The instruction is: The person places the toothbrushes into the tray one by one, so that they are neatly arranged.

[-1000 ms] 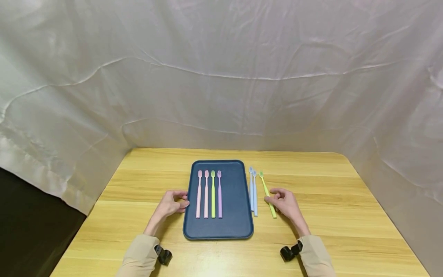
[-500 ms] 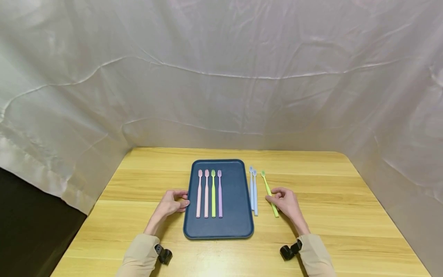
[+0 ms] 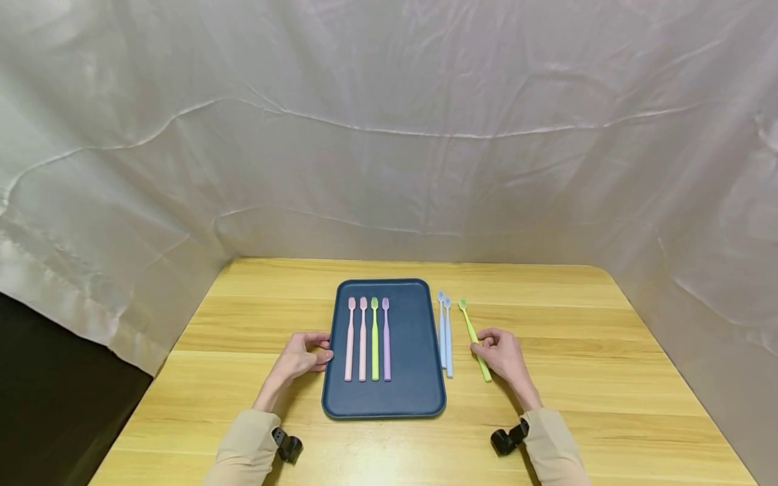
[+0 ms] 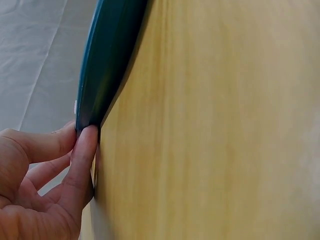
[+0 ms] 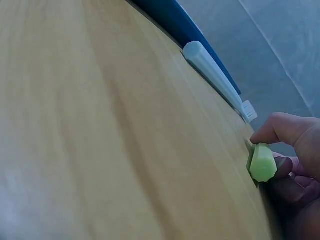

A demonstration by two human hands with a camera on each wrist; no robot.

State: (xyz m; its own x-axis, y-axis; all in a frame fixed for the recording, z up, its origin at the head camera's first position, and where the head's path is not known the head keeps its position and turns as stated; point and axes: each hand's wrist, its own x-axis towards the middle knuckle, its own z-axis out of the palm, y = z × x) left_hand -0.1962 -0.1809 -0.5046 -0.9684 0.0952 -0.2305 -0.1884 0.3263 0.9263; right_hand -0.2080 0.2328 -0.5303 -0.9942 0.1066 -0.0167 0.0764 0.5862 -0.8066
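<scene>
The dark blue tray [image 3: 413, 398] lies on the table, with two pink toothbrushes [image 3: 362, 344], a green one [image 3: 375, 347] and a purple one [image 3: 386, 347] side by side in its left half. My left hand [image 3: 300, 356] pinches the tray's left rim; in the left wrist view thumb and fingers [image 4: 82, 155] meet on the rim [image 4: 102, 65]. Right of the tray, my right hand [image 3: 501, 354] pinches a yellow-green toothbrush [image 3: 469, 324] by its handle, low at the table; the right wrist view shows its handle end [image 5: 263, 167] between the fingers.
Two light blue toothbrushes [image 3: 448, 344] lie close together along the tray's right edge, between it and the right hand. The wooden table [image 3: 608, 378] runs back to a pale hanging cloth [image 3: 389, 169], which also hangs at both sides.
My right hand has shifted slightly to the right along with the yellow-green toothbrush, away from the light blue ones. The left hand keeps its grip on the rim.
</scene>
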